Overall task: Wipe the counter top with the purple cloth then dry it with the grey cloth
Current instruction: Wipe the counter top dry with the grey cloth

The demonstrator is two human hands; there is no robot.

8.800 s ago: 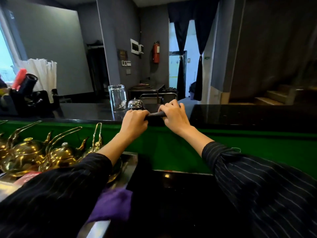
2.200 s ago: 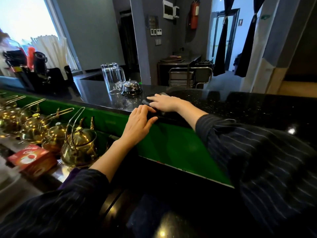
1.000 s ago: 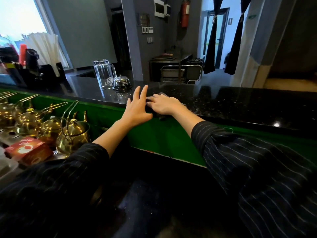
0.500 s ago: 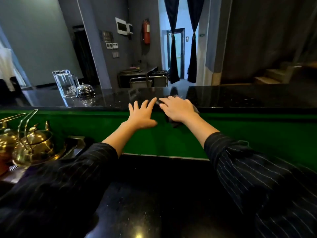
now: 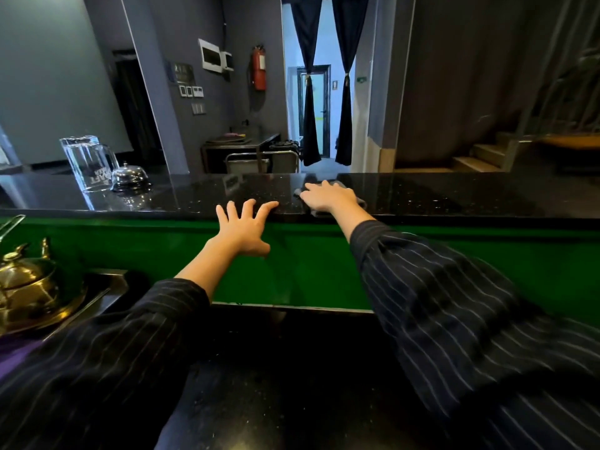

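Note:
The raised black speckled counter top (image 5: 438,196) runs across the middle of the view above a green front panel. My right hand (image 5: 328,196) lies flat on the grey cloth (image 5: 358,201), pressing it onto the counter near its front edge; only the cloth's edges show around the hand. My left hand (image 5: 245,227) has its fingers spread, with the fingertips resting on the counter's front edge, holding nothing. A patch of the purple cloth (image 5: 14,355) shows at the lower left, beside my left sleeve.
An upturned glass pitcher (image 5: 87,164) and a chrome service bell (image 5: 129,177) stand on the counter at the left. A brass teapot (image 5: 29,287) sits on the lower shelf at the left. A second dark counter (image 5: 292,384) lies below my arms.
My right hand has slid the grey cloth to the right along the counter, away from the pitcher and bell. My left hand followed along the front edge, and the view shifted right.

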